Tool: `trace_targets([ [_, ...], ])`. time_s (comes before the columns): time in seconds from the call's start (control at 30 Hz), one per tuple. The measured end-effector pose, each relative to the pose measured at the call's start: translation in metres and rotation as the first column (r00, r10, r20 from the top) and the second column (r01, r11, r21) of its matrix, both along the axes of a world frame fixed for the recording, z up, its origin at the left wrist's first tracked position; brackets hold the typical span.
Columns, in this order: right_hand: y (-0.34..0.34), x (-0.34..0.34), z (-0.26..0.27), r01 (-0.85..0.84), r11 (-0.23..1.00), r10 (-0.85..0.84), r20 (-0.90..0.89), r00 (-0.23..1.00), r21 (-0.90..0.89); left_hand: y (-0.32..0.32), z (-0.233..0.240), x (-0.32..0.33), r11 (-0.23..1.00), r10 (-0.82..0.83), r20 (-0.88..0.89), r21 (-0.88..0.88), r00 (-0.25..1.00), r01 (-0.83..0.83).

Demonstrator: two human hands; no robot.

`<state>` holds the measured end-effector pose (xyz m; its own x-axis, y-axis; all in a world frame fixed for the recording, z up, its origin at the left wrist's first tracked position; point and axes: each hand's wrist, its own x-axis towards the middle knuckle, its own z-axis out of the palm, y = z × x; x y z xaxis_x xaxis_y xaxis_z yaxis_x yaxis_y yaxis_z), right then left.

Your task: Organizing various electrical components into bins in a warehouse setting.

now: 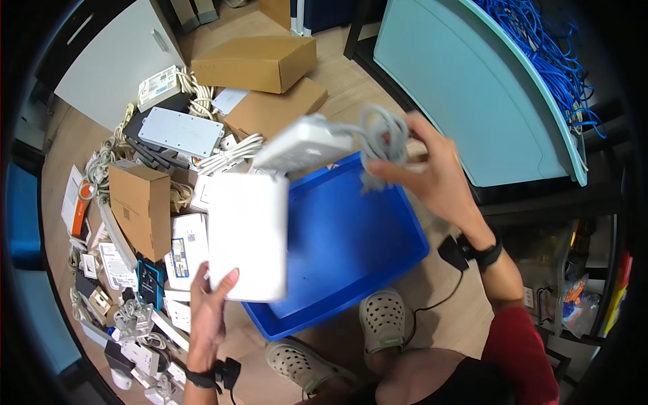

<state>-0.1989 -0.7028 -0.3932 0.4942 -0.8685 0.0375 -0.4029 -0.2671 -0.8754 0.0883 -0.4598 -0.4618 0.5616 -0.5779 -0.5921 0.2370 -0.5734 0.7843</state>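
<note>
My left hand [215,298] grips the lower end of a flat white rectangular device [248,238], thumb on top, over the left edge of a blue plastic tray [349,298]. Above the tray, my right hand [430,162] holds a coiled grey cable [382,134], somewhat blurred. The cable runs left to a white power strip or adapter [306,144], which hangs tilted just above the far end of the white device; whether the two touch, I cannot tell. A small dark speck lies on the tray floor.
Left of the tray lie a brown cardboard box [139,207], a grey metal box [181,131], bundled white cables [233,154] and many electrical parts. Two cardboard boxes [253,63] [278,106] are beyond. At right stands a light-teal bin [455,91] with blue cables [547,55]. My shoes [383,319] are near the tray.
</note>
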Motion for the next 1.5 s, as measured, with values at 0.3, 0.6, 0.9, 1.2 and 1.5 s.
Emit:
trace_targets([
  [0.3, 0.088, -0.078, -0.05, 0.135, 0.936, -0.107, -0.101, 0.989, 0.326, 0.04, -0.033, -0.073, 0.985, -0.039, -0.367, 0.144, 0.929, 0.098],
  [0.6, 0.113, -0.098, -0.11, 0.197, 0.873, -0.223, 0.006, 0.975, 0.445, 0.052, -0.071, -0.088, 0.983, 0.089, -0.275, 0.178, 0.957, -0.041],
  [0.9, 0.086, -0.095, -0.163, 0.189, 0.766, -0.113, -0.16, 0.981, 0.614, 0.042, -0.073, -0.083, 0.96, -0.174, -0.089, 0.207, 0.981, 0.189],
  [1.2, 0.067, -0.081, -0.174, 0.051, 0.985, 0.073, -0.66, 0.748, 0.166, 0.056, -0.082, -0.076, 0.864, -0.494, 0.174, 0.207, 0.852, 0.459],
  [1.5, -0.004, 0.031, -0.102, -0.186, 0.982, 0.154, -0.449, 0.88, -0.028, -0.029, -0.05, 0.007, 0.88, -0.392, 0.845, 0.228, 0.364, 0.418],
])
